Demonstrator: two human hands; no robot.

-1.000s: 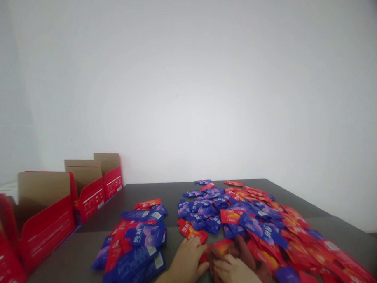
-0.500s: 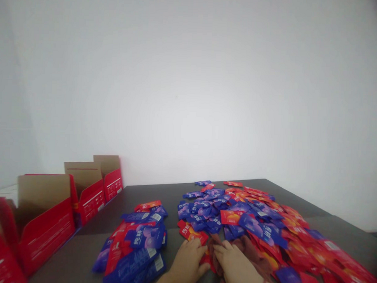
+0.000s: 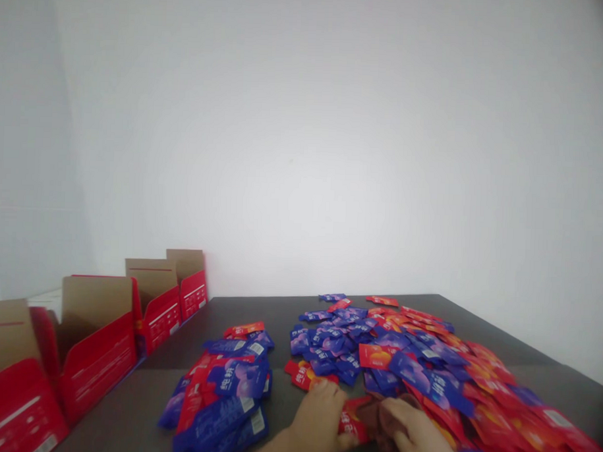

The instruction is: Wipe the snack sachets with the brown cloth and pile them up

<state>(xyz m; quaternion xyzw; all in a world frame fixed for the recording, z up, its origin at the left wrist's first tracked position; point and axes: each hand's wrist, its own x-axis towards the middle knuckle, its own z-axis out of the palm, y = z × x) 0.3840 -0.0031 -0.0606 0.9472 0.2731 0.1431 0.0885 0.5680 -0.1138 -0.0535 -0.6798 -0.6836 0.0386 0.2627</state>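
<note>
My left hand (image 3: 317, 421) is closed around the near edge of a red sachet (image 3: 351, 420), low in the middle of the view; its thumb lies against the sachet. Just to the right, my right hand (image 3: 415, 431) grips a crumpled brown cloth (image 3: 381, 413) that touches the sachet's right side. Another red sachet (image 3: 301, 374) with an orange print lies flat beyond my left fingertips. Behind and right of both hands spreads a loose heap of blue sachets (image 3: 424, 382) and red sachets (image 3: 502, 417).
A smaller pile of blue and red sachets (image 3: 237, 379) sits left of my hands. Along the left edge stands a row of several open red cardboard boxes (image 3: 99, 357) with raised brown flaps. The dark table (image 3: 259, 307) ends at a white wall (image 3: 304, 153).
My view has turned slightly left. The right hand has shifted right with the brown cloth, away from the left hand, and more of the red sachet between them shows.
</note>
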